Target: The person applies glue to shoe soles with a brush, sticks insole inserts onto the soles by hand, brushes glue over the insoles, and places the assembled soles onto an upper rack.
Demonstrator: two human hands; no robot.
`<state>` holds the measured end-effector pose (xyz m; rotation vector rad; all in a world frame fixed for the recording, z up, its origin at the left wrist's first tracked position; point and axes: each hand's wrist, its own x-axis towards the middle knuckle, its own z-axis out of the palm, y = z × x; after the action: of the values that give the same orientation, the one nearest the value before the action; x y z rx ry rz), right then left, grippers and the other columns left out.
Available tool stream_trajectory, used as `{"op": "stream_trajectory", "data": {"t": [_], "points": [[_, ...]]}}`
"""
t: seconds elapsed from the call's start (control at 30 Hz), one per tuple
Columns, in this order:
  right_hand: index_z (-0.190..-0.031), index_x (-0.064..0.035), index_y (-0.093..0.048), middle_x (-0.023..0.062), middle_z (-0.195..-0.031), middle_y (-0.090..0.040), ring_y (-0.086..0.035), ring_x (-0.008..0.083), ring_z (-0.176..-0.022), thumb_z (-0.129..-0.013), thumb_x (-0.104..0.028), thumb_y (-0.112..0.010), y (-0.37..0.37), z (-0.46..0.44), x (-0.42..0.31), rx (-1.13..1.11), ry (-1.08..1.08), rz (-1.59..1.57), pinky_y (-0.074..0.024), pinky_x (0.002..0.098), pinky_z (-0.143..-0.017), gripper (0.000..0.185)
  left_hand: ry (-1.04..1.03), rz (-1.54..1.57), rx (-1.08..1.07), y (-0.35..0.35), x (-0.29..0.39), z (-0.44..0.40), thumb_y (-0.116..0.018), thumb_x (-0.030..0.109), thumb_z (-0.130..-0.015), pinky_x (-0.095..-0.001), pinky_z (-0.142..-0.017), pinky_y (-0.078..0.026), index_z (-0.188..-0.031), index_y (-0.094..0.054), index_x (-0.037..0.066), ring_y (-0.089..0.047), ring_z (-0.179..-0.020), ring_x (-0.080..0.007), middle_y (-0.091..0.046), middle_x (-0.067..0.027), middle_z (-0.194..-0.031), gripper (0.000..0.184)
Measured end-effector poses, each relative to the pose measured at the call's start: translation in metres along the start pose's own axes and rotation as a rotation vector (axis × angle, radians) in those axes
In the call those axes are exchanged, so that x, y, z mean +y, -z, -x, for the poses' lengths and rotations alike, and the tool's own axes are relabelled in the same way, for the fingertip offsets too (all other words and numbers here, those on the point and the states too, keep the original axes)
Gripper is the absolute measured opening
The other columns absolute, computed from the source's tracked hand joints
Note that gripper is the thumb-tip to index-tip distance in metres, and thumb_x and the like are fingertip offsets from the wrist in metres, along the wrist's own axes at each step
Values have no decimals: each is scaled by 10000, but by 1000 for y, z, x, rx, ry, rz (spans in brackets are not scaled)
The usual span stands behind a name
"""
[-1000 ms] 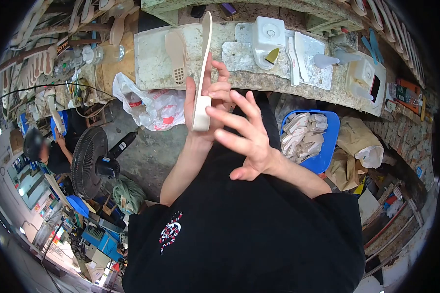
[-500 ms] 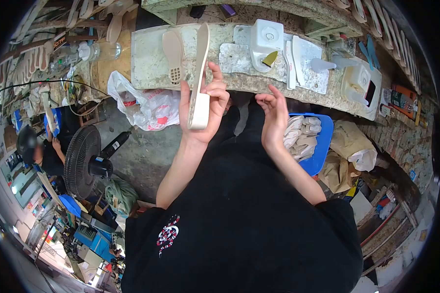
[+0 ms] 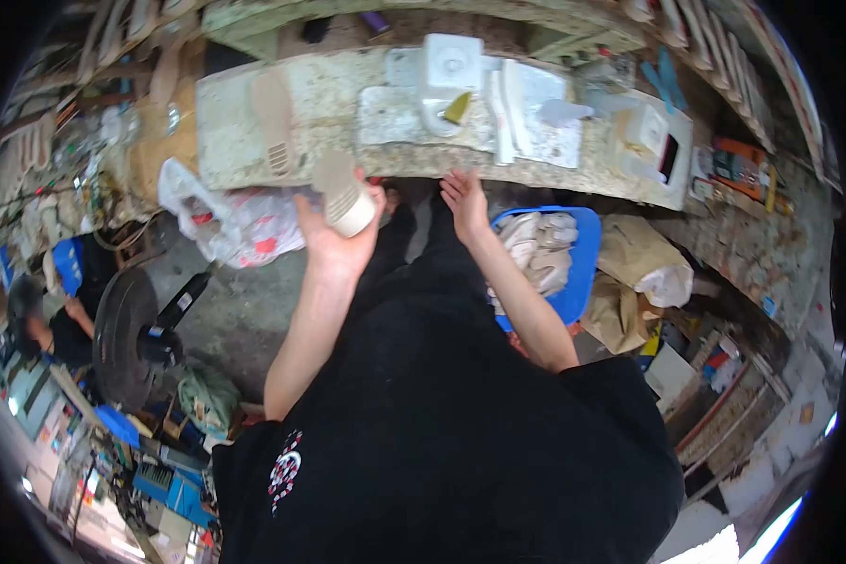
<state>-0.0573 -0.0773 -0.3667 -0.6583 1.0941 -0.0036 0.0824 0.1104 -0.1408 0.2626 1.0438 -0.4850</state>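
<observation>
A beige shoe sole with a thick pale heel (image 3: pixel 350 209) rests in my left hand (image 3: pixel 338 246), its heel toward me and fingers around its sides. My right hand (image 3: pixel 466 205) holds nothing, with its fingers apart near the bench's front edge. Another beige sole (image 3: pixel 274 122), with a grid pattern at its heel, lies on the bench (image 3: pixel 226 141) beyond my left hand. Between my right forearm and the bench sits a blue basin (image 3: pixel 585 249) holding several pale pieces (image 3: pixel 542 246).
On the bench stand a white container (image 3: pixel 453 64), white strips (image 3: pixel 509 113) and another container (image 3: pixel 641 130). A plastic bag (image 3: pixel 254 230) hangs at its front. A black fan (image 3: pixel 127 329) stands at the left; beyond it is another person (image 3: pixel 69 329).
My left hand has tipped the sole from upright to lying lower, showing its face. My right hand has drawn away from the sole. The whole view has shifted left.
</observation>
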Motion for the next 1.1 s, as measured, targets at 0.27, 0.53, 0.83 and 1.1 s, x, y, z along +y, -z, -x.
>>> {"op": "stream_trajectory", "data": {"t": [0.27,0.53,0.83,1.1], "points": [[-1253,41,-651,238,-1142,-671,-689,391,-1025,-899,-256,-758,1,-112,-186,379,956,1183,-548,475,-943,475,46,-163,11,-15,-15,2,-151,712,-1076,-467,-834,-527,-1451,-512,65,-617,-978,-350,-569,-273,-1425,830],[-1288,-36,-690,237,-1247,-692,-677,363,-1182,-658,-505,-926,22,-201,-220,388,663,1513,-556,446,-1012,821,-303,-395,42,-28,-37,-2,-286,668,-1097,-472,-958,-532,-1519,-409,118,-665,-1155,-323,-515,-149,-1541,705],[-1231,-27,-721,220,-1078,-783,-738,384,-1098,-767,-360,-744,36,-180,-274,433,649,1423,-551,454,-998,572,-862,-677,5,-27,-47,-19,-241,623,-1124,-430,-1189,-391,-1672,-89,143,-529,-1404,-307,-469,-133,-1558,744],[-1546,-34,-353,164,-1262,-717,-750,200,-999,-1017,-46,-633,-40,100,-336,-109,817,814,-634,303,-727,599,-326,-590,-733,-7,0,-12,-253,669,-1094,-489,-1054,-552,-1625,-284,212,-593,-1312,-317,-350,-263,-1661,701]]}}
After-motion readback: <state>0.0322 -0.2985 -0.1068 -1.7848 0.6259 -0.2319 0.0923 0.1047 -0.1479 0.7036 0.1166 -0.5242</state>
